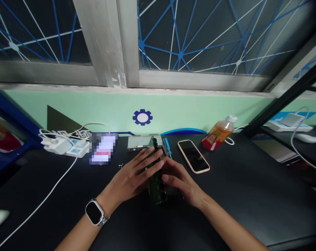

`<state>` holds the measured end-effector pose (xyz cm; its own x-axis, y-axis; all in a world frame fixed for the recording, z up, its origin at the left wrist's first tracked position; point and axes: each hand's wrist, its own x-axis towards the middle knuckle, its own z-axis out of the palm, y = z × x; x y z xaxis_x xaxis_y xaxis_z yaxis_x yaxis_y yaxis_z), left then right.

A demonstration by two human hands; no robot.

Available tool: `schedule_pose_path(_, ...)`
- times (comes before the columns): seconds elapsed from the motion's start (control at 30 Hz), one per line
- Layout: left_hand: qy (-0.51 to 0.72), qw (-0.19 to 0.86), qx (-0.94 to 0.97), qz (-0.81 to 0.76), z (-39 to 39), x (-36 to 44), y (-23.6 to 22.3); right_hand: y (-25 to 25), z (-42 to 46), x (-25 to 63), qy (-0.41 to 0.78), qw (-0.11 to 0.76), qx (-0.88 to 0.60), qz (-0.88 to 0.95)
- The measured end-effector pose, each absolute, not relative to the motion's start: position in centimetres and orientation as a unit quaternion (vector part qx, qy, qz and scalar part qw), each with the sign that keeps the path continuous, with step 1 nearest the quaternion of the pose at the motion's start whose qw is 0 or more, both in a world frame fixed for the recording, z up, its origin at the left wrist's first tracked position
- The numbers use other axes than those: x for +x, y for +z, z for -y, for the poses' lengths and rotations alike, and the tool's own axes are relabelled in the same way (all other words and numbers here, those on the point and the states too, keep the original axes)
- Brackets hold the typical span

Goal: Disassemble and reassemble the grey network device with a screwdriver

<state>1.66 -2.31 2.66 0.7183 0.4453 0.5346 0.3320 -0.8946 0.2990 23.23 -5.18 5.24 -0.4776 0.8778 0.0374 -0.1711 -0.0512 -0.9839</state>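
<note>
A green circuit board (156, 190) with dark connectors stands tilted on its edge on the black table, between my hands. My left hand (133, 174), a watch on its wrist, lies along the board's left side with its fingers reaching over the upper part. From the right, my right hand (182, 183) grips the board with thumb and bent fingers. Their fingers nearly meet near its top. Behind the board lies a flat grey metal panel (137, 142), partly covered by the board and my fingers. A blue tool (167, 146) lies just right of the panel; its tip is hidden.
Tiny screws (120, 166) lie left of my left hand. Further left are a lit, blurred-out screen (103, 149) and a white power strip (79, 150) with cables. On the right lie a phone (193, 156) and a tilted drink bottle (218, 133). A wall and window rise behind.
</note>
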Motion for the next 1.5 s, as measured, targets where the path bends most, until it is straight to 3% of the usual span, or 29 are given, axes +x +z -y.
schedule_pose_path(0.2, 0.287, 0.083, 0.924, -0.239, 2.4, 1.9, 2.6, 4.5, 5.0, 22.7, 0.633, 0.413, -0.34, 0.56)
schedule_pose_path(0.37, 0.412, 0.152, 0.822, -0.363, 1.8, 1.4, 2.1, 4.2, 4.4, 22.9, 0.65, 0.434, -0.33, 0.53)
schedule_pose_path(0.5, 0.467, 0.338, 0.681, -0.452, 0.7, 0.3, 1.6, 4.3, 4.0, 23.2, 0.665, 0.422, -0.317, 0.528)
schedule_pose_path(0.6, 0.427, 0.535, 0.587, -0.433, 0.3, -0.3, 1.8, 4.2, 3.6, 23.5, 0.675, 0.404, -0.309, 0.534)
schedule_pose_path(0.7, 0.403, 0.638, 0.524, -0.394, 0.5, -0.6, 2.4, 4.0, 3.1, 23.8, 0.675, 0.397, -0.31, 0.538)
schedule_pose_path(0.83, 0.432, 0.667, 0.479, -0.374, 0.7, -0.7, 2.7, 3.5, 2.6, 24.3, 0.638, 0.382, -0.354, 0.567)
schedule_pose_path(1.1, 0.431, 0.702, 0.427, -0.373, 0.7, -0.2, 2.1, 2.9, 2.2, 25.0, 0.365, 0.398, -0.488, 0.686)
schedule_pose_path(1.37, 0.45, 0.695, 0.422, -0.369, 0.8, -0.4, 2.6, 3.5, 2.5, 24.7, 0.525, 0.415, -0.443, 0.597)
schedule_pose_path(1.5, 0.428, 0.671, 0.45, -0.406, 0.8, -0.6, 2.6, 3.9, 2.4, 25.0, 0.525, 0.443, -0.406, 0.603)
